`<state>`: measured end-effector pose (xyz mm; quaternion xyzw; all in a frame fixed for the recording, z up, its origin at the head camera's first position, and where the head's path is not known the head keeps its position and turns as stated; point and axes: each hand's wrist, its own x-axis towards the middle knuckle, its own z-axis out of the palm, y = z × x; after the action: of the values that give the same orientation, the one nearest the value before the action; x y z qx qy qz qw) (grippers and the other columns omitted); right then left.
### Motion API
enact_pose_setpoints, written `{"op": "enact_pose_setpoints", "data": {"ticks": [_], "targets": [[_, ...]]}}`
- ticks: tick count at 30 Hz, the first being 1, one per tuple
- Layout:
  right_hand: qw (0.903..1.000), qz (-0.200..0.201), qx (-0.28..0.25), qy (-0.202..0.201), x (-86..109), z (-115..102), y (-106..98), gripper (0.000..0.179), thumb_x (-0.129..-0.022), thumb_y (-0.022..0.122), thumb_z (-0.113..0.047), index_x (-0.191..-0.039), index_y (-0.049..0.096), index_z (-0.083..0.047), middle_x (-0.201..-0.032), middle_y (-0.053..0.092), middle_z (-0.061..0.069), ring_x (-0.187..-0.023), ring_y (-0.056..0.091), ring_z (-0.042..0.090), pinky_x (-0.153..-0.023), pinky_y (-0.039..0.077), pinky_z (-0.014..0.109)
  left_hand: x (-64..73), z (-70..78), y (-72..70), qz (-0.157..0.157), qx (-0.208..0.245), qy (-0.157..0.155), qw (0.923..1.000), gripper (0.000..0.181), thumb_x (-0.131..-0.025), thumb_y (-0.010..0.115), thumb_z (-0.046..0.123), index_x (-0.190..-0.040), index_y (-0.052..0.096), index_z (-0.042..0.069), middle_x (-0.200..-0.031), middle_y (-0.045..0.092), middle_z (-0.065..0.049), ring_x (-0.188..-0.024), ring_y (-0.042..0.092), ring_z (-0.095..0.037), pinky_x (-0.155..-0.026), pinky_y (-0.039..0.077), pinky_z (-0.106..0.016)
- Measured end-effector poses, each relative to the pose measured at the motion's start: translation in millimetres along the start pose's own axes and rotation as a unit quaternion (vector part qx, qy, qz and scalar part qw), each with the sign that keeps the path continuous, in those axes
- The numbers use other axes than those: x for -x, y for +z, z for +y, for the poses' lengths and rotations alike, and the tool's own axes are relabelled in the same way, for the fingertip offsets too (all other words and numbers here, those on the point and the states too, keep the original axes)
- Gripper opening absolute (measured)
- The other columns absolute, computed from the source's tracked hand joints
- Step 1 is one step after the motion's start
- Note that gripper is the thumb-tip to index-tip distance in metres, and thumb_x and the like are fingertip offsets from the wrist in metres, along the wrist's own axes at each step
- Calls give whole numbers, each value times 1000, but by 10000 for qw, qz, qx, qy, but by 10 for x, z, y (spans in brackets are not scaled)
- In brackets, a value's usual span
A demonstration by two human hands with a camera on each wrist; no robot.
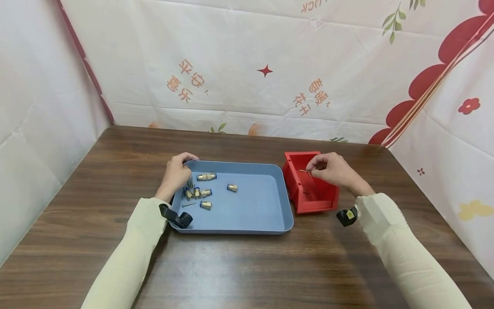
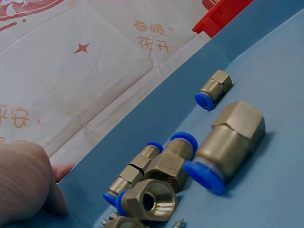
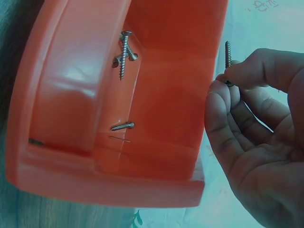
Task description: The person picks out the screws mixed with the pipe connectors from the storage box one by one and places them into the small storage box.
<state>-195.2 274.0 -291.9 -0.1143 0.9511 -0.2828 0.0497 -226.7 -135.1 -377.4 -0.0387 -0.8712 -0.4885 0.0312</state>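
Note:
My left hand (image 1: 178,174) grips the rim of a blue tray (image 1: 254,210) at its far left corner; in the left wrist view the hand (image 2: 26,183) is cut off by the frame's edge. Between thumb and fingertips my right hand (image 1: 335,171) pinches a screw (image 3: 228,54) over the red bin (image 1: 317,207), its threaded end sticking out. Inside the bin lie several screws (image 3: 123,57), some crossing one another. Several brass fittings with blue collars, one fitting (image 1: 232,187) apart from the others, lie in the tray. Near its left side is a loose screw (image 1: 189,204).
Both containers stand side by side on a brown wooden table (image 1: 239,266), the bin to the tray's right. More thin screws lie among the fittings at the tray's left. A patterned white cloth (image 1: 231,56) hangs behind the table and along its sides.

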Motion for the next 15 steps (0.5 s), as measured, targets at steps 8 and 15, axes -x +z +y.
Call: {"op": "enact_pose_setpoints", "data": {"ticks": [8, 15], "targets": [[9999, 7, 107, 75, -10, 52, 11, 18, -86, 62, -4, -102, 68, -1, -98, 66, 16, -83, 55, 24, -71, 50, 26, -9, 2, -2, 3, -10, -16, 10000, 45, -85, 32, -10, -117, 61, 2, -123, 60, -19, -112, 56, -33, -81, 37, -39], [9999, -28, 91, 104, -31, 84, 51, 19, -86, 61, -4, -103, 68, 0, -96, 66, 15, -84, 56, 25, -73, 51, 28, -4, 5, -5, 3, -25, -6, 10000, 45, -85, 32, -10, -117, 61, 3, -123, 60, -19, -111, 56, -33, -80, 37, -39]]}}
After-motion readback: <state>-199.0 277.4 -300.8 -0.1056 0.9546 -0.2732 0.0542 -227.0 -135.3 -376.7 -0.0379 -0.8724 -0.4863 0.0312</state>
